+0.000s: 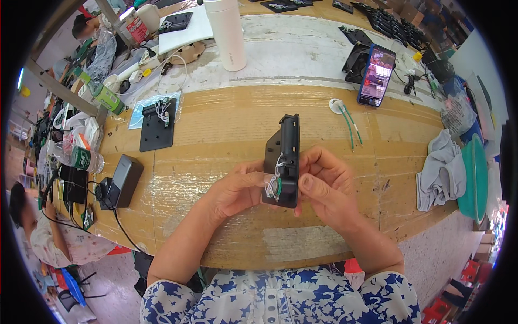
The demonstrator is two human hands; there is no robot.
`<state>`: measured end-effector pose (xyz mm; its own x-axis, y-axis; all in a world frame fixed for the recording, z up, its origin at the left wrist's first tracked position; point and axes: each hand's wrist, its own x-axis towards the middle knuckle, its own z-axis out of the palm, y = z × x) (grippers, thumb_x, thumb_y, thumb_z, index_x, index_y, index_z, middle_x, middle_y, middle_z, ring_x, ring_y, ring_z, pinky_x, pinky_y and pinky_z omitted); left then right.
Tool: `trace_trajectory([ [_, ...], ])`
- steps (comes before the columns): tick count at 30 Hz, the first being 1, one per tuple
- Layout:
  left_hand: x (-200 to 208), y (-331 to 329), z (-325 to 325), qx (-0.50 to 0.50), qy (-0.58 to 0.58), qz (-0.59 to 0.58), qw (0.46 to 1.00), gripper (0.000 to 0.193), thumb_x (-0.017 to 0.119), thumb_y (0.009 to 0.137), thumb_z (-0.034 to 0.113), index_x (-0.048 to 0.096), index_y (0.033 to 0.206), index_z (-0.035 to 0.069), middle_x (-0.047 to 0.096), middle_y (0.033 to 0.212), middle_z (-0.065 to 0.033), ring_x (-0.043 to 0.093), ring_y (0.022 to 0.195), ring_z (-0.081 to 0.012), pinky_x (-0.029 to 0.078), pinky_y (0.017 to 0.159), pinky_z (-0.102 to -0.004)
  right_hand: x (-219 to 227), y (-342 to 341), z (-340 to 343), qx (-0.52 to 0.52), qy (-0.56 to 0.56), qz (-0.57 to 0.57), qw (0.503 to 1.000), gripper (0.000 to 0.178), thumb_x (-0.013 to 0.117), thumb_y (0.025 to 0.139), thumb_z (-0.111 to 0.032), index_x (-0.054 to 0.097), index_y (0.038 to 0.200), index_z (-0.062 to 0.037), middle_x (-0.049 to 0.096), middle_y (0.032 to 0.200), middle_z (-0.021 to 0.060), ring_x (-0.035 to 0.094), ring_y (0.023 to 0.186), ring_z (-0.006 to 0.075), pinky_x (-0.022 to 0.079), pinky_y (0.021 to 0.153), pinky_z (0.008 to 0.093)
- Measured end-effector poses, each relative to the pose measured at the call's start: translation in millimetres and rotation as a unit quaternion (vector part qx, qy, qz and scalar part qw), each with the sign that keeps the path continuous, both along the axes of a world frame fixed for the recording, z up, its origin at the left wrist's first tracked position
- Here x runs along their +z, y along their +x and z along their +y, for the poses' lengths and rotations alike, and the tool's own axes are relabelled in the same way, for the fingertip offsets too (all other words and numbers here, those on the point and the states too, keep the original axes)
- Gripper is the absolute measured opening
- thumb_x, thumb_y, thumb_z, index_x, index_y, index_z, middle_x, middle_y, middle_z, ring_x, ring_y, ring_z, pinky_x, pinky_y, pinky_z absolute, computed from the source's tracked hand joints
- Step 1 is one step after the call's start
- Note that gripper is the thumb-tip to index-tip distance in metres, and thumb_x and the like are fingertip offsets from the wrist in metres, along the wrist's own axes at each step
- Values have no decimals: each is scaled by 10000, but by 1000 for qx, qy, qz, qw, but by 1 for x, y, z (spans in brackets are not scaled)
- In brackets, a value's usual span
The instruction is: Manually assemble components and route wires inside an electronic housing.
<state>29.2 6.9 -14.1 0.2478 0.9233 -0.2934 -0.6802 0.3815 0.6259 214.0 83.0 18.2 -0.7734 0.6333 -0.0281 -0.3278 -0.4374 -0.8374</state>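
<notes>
Black plastic housing: I have it [290,156] in front of me, raised over the near middle of the table [216,121], long side standing nearly upright, between the two hands.
Left hand: mine [237,186] is clamped on the housing, thumb over its front left face near the bottom, the other fingers mostly hidden behind.
Right hand: I see this one [329,189] at the housing's right edge, thumb and fingers bent close together; whether they pinch the edge or only touch it, I cannot tell.
Circuit board: a small green one [277,187] sits low in the housing, just beside the left thumb, with white wires [271,184] bunched around it.
Second housing panel: flat on the table to my left, a black one [151,132] with white wires, partly over a blue sheet [136,117].
Round disc: whitish, two green wires trailing [336,106], lying beyond the right hand.
Smartphone: propped up, screen lit [376,75], at the far right.
White tumbler: upright [225,40] beyond the housing.
Black box: corded, on the table's left [128,181].
Right edge: grey cloth [441,173] beside a teal basin [475,181].
</notes>
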Motion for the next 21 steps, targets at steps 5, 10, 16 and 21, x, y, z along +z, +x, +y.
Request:
trace_trajectory([
  [5, -5, -7, -1, -30, 17, -43, 998, 590, 680, 803, 200, 480, 1301, -44, 628, 1162, -144, 634, 1058, -257, 500, 948, -444, 1, 0, -6, 15, 24, 15, 999, 184, 675, 914, -78, 552, 1012, 18, 653, 895, 95, 619, 727, 113, 508, 566, 243],
  [10, -11, -6, 0, 2, 11, -38, 999, 548, 656, 756, 139, 492, 1247, -40, 627, 1107, -127, 632, 1032, -237, 502, 935, -397, 1, -1, -9, 31, 49, -1, 998, 187, 689, 892, -39, 555, 1009, 15, 645, 904, 86, 605, 745, 91, 506, 572, 233],
  [16, -21, -9, 0, 8, 57, -38, 998, 551, 654, 714, 97, 497, 1227, -27, 616, 1064, -106, 619, 1015, -213, 495, 930, -355, 5, 2, -13, 57, 54, 1, 997, 198, 695, 871, -16, 557, 1010, 12, 639, 954, 70, 605, 801, 84, 492, 635, 223],
  [21, -12, -10, 3, 103, 54, 82, 990, 727, 693, 665, 86, 453, 1332, -73, 636, 959, -72, 634, 844, -145, 519, 789, -267, 9, 4, -13, 39, 46, -26, 998, 217, 661, 868, -1, 564, 1060, 27, 636, 964, 63, 601, 845, 80, 482, 709, 222],
])
